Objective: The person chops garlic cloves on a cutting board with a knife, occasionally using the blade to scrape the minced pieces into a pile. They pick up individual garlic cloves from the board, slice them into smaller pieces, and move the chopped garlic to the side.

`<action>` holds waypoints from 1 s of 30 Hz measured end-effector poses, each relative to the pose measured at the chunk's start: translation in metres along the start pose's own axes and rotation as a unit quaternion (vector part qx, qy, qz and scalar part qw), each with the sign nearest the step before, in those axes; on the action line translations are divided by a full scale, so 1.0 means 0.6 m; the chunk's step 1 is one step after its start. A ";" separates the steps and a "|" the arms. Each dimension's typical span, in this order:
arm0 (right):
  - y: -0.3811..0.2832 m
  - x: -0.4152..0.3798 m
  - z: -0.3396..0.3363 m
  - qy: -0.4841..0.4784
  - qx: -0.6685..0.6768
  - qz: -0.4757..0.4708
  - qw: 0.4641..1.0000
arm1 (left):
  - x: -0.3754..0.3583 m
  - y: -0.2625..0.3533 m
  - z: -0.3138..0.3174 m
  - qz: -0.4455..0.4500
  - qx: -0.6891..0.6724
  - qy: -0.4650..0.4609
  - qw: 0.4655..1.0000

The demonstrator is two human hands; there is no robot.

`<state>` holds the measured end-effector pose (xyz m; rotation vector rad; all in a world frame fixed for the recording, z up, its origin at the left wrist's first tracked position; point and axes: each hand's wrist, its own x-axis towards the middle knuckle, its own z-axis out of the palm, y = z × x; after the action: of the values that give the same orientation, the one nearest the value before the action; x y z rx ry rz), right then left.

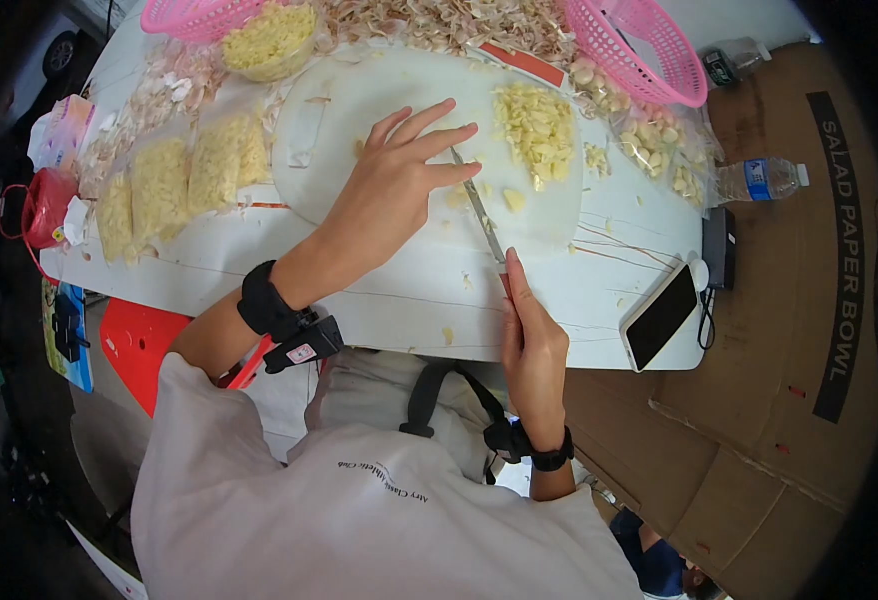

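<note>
My right hand [532,335] is closed round the handle of a small knife [479,209], whose blade points up and to the left over the white cutting board [339,110]. Over the board, with fingers spread, my left hand [399,180] is beside the blade and holds nothing that shows. Pale yellow pieces lie near the blade, one [514,200] just right of it. A pile of chopped yellow pieces [536,130] sits on the board's right part.
Filled clear bags [164,180] lie at the left. Pink baskets [649,60], a tub of chopped pieces [269,42] and peels [439,25] are at the back. A phone [661,316], bottle [764,180] and cardboard box [759,400] stand at the right.
</note>
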<state>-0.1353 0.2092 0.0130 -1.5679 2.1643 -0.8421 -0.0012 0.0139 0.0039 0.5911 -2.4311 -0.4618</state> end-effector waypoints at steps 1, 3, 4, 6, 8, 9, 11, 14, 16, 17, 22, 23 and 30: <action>0.000 0.000 0.000 -0.001 0.000 0.000 1.000 | 0.000 -0.001 0.001 -0.001 0.000 0.000 1.000; -0.002 0.001 0.000 -0.002 -0.009 -0.003 1.000 | -0.001 -0.003 0.003 0.004 0.009 -0.005 1.000; -0.002 0.002 0.001 -0.002 -0.009 -0.003 1.000 | -0.002 -0.003 0.003 0.003 0.009 -0.005 1.000; -0.002 0.002 0.002 0.001 -0.006 -0.001 1.000 | -0.003 -0.003 0.003 0.005 0.017 -0.011 1.000; -0.003 0.003 0.002 -0.002 -0.014 0.002 1.000 | -0.004 -0.003 0.006 -0.003 0.017 -0.021 1.000; -0.005 0.004 0.001 -0.005 -0.023 0.005 1.000 | -0.005 -0.003 0.007 -0.011 0.016 -0.031 0.999; -0.008 0.005 0.001 -0.012 -0.027 0.010 1.000 | -0.007 -0.005 0.010 -0.012 0.022 -0.039 0.999; -0.010 0.006 -0.002 -0.030 -0.035 0.023 0.999 | -0.007 -0.006 0.009 -0.009 0.036 -0.049 0.998; -0.007 0.005 -0.003 -0.043 -0.040 0.031 0.998 | -0.005 -0.004 0.007 -0.008 0.042 -0.052 0.998; -0.004 0.004 0.000 -0.014 -0.003 0.017 1.000 | -0.002 -0.001 0.005 -0.003 0.027 -0.037 0.999; -0.003 0.001 0.000 0.021 0.034 0.000 0.999 | 0.002 0.005 -0.001 0.013 0.012 -0.016 1.000; -0.002 0.002 0.001 0.021 0.036 -0.001 0.999 | 0.001 0.004 0.001 0.007 0.015 -0.020 1.000; -0.006 0.004 0.001 0.013 0.009 0.001 1.000 | -0.003 -0.002 0.007 -0.006 0.020 -0.038 0.999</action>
<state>-0.1331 0.2062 0.0151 -1.5528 2.1693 -0.8839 -0.0020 0.0146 -0.0007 0.6169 -2.5159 -0.4482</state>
